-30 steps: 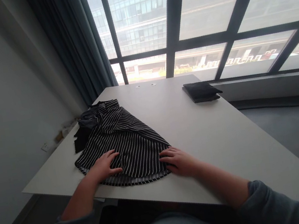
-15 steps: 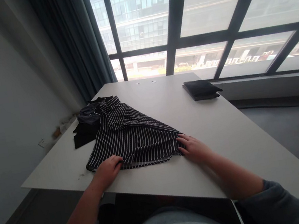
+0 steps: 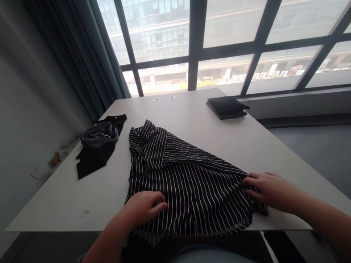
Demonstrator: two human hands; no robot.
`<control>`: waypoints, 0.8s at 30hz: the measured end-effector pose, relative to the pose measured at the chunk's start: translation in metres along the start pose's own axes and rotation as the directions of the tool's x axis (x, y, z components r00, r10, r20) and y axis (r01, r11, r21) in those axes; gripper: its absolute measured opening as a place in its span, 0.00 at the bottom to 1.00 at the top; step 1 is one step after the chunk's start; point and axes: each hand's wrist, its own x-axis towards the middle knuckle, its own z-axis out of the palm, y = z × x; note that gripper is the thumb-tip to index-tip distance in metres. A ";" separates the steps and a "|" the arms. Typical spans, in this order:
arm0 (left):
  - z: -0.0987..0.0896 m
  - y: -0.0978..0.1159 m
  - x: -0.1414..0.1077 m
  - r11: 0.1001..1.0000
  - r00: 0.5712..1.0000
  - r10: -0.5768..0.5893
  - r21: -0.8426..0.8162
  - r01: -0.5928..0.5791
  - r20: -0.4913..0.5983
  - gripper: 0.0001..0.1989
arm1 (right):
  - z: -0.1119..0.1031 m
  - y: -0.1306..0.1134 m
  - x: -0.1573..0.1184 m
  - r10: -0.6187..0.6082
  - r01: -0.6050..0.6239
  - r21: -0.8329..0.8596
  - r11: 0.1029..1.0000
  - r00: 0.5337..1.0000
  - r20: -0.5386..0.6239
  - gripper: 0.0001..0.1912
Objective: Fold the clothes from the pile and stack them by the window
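A black shirt with white stripes [image 3: 189, 192] lies on the table, its collar end pointing away from me and its hem at the front edge. My left hand [image 3: 145, 207] rests on the lower left part of the shirt, fingers bent and closed on the cloth; its wrist covers some of the side edge. At the shirt's lower right edge, my right hand [image 3: 267, 190] grips the fabric between fingers and thumb. The hem hangs slightly past the table edge near my body.
The white table [image 3: 189, 115] stands before large windows. Dark clothes [image 3: 96, 156] lie in a loose pile at the left, the top one crumpled. A folded black garment [image 3: 227, 107] sits near the far right edge. A dark curtain [image 3: 76, 49] hangs behind at left.
The striped shirt has been drawn toward me and to the right, away from the dark pile. Its lower part lies flatter, and both hands have come nearer and shifted right.
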 end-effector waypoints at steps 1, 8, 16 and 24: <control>-0.005 -0.008 0.009 0.999 0.997 -0.037 0.035 0.039 -0.075 0.15 | -0.008 -0.009 0.006 -0.013 0.013 -0.009 1.000 1.000 -0.013 0.13; -0.035 -0.064 0.099 0.905 0.891 -0.213 0.262 0.334 -0.401 0.20 | -0.006 -0.099 0.101 -0.413 0.417 0.040 0.908 0.907 -0.084 0.12; -0.050 -0.074 0.172 0.949 0.860 -0.188 0.138 0.284 -0.475 0.18 | 0.038 -0.148 0.219 -0.407 0.406 -0.082 0.910 0.913 0.001 0.19; -0.102 -0.073 0.224 1.000 0.793 -0.020 -0.026 0.005 -0.609 0.31 | -0.024 -0.083 0.283 0.118 -0.120 -0.001 0.993 0.980 -0.161 0.19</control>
